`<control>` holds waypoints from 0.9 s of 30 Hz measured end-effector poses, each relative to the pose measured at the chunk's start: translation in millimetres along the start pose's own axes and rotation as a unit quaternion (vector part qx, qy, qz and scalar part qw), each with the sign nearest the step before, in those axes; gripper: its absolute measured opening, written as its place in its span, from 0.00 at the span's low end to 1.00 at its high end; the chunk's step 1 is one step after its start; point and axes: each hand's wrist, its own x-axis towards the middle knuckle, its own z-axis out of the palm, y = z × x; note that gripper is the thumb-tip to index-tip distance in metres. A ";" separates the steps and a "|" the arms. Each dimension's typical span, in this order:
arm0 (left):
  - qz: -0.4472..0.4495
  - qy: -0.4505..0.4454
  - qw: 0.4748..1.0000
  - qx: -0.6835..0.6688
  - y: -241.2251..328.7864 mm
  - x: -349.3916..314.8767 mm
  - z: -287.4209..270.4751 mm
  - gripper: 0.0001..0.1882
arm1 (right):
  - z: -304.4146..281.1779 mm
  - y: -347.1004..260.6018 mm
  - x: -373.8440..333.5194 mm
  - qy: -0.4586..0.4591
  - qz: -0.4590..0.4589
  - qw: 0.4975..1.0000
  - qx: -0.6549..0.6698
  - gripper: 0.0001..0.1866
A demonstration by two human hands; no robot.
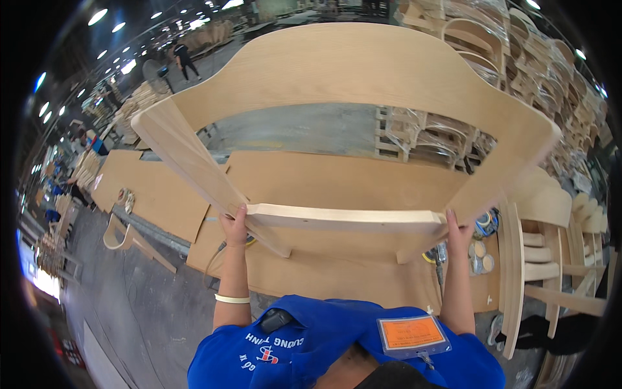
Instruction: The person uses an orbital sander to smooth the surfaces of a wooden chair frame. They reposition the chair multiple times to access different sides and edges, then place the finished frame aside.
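A pale, unpainted wooden chair frame (pixel 350 65) stands in front of me over the cardboard-covered worktable, its wide curved backrest on the far side. A straight rail (pixel 343 219) joins its two sides on my side. My left hand (pixel 234 227) grips the frame at the rail's left end, thumb on top and fingers partly hidden. At the right end, my right hand (pixel 459 235) is closed round the other side in the same way. Two legs of the frame reach down toward the cardboard (pixel 324 279).
On the right of the table lie a blue round tool (pixel 486 223) and several small round tins (pixel 481 258). Chair frames (pixel 538 253) crowd the right side, with wrapped stacks (pixel 551 84) behind. A curved wooden piece (pixel 129 241) is at left; a person (pixel 186 61) stands far off.
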 end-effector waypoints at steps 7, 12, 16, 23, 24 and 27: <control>0.033 0.024 0.999 0.034 41.7 -31.7 -12.7 0.17 | -18.1 -2.0 -38.0 0.012 -0.085 0.996 0.014 0.13; 0.104 0.012 0.995 -0.007 110.6 -18.2 -21.6 0.19 | -27.0 1.6 -43.4 -0.024 -0.092 0.995 0.014 0.16; 0.095 -0.006 0.995 -0.023 131.0 -14.2 -16.6 0.19 | -25.9 0.0 -43.0 -0.032 -0.104 0.994 0.009 0.18; 0.075 -0.024 0.996 -0.049 125.2 -11.6 -32.7 0.18 | -20.4 -18.2 -54.9 -0.024 -0.132 0.991 -0.027 0.18; 0.070 -0.028 0.996 -0.055 125.3 -11.6 -38.8 0.17 | -19.3 -22.0 -58.1 -0.025 -0.144 0.989 -0.024 0.17; 0.079 -0.025 0.994 -0.073 124.7 -13.1 -56.1 0.16 | -11.1 -34.7 -65.9 -0.008 -0.157 0.987 -0.037 0.15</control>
